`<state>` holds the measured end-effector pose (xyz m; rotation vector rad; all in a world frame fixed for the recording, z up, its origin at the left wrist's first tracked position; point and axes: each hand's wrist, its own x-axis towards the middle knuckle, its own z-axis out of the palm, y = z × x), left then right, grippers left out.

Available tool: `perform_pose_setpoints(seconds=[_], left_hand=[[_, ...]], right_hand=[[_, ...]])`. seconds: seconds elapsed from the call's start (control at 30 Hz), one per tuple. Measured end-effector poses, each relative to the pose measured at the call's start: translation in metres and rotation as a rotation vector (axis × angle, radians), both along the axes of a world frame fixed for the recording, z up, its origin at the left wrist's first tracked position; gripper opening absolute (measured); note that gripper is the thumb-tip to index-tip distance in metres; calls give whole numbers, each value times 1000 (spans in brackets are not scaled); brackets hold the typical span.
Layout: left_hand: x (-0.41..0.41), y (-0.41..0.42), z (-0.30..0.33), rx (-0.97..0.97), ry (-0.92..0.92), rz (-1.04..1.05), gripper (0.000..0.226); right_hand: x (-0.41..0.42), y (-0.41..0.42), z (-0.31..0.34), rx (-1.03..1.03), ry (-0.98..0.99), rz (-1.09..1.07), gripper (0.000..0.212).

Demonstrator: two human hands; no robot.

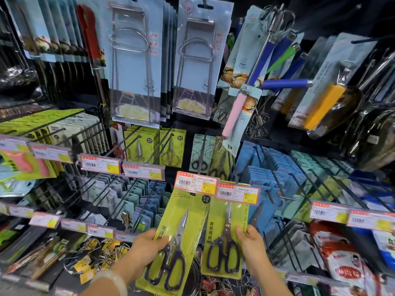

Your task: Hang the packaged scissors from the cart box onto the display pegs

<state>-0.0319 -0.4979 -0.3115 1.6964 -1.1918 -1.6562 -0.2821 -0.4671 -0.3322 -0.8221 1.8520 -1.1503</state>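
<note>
We are holding two packs of scissors up in front of a crowded wall of display pegs. Each pack is a flat, glossy yellow-green card with a clear plastic blister over steel blades and dark, looped plastic handles.

Our left hand (147, 245) is gripping the left pack (173, 242) by its left edge, thumb curled over the front near the handles, fingers hidden behind the card. This pack is tilting to the right, its top corner sitting just under a red-and-white price tag (196, 183).

Our right hand (251, 242) is pinching the right pack (226, 236) at its right edge, thumb pressing on the front beside the handles, the rest of the fingers behind. This pack is standing nearly upright, its top tucked behind a second price tag (237, 192); we cannot tell whether it is hanging on a peg.

The two packs are sitting side by side, their inner edges touching or overlapping slightly. A pale, smooth bangle (113, 280) is circling our left wrist. Thin black metal pegs (275, 178) are jutting out around the packs, carrying blue and green cards.
</note>
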Motion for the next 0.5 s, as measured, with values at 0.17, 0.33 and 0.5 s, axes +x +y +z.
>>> perform_pose_setpoints(seconds=[0.17, 0.33, 0.5], left_hand=[[1, -4, -1, -16, 23, -6, 14], [4, 0, 4, -20, 24, 5, 3], [3, 2, 7, -43, 64, -2, 9]], right_hand=[[0, -9, -5, -1, -26, -27, 19], [1, -20, -4, 0, -73, -28, 48], [1, -27, -5, -5, -104, -10, 64]])
